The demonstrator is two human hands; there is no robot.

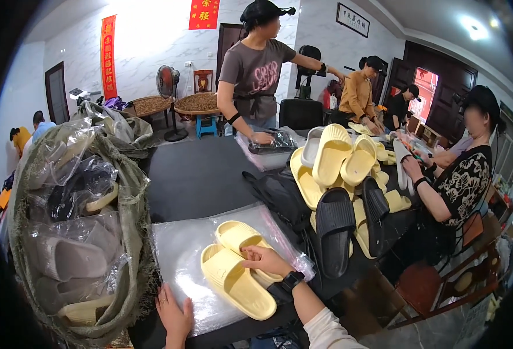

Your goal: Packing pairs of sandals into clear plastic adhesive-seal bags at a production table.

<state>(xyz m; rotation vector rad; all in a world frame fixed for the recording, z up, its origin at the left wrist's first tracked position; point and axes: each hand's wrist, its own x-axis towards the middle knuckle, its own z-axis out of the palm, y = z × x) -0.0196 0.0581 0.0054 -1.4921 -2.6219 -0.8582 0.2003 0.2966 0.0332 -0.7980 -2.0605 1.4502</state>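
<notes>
Pinching at a pair of pale yellow slippers (224, 270) with right hand (266, 262), at 6 o'clock, with fingers and thumb bent in by the far one's strap; can't tell if gripping one or both. Wearing a black watch (293, 281) on that wrist. Lying flat on clear plastic bags (181, 250), with toes toward 10 or 11. Resting left hand (176, 314) at 7 o'clock, palm down, with fingers slightly parted and thumb out, on the bags' near left edge.

Standing at 8 to 9 o'clock, beside a dark table (189, 174): an open grey-green sack (133, 230), filled with plastic-wrapped slippers (76, 250), some pale grey, some yellow. Heaped at 3 o'clock: a pile of yellow slippers (332, 154), with two black slippers (333, 232) leaning on its near side. Lying near centre, left of the pile: black fabric (279, 195), can't tell what kind.

Seen at 12: a person in a grey T-shirt (256, 75), touching a dark wrapped bundle (274, 139). Seen at 3: a person in a patterned black top (471, 180), handling pale slippers (401, 163). Set further back, between 10 and 11: a standing fan (166, 81).
</notes>
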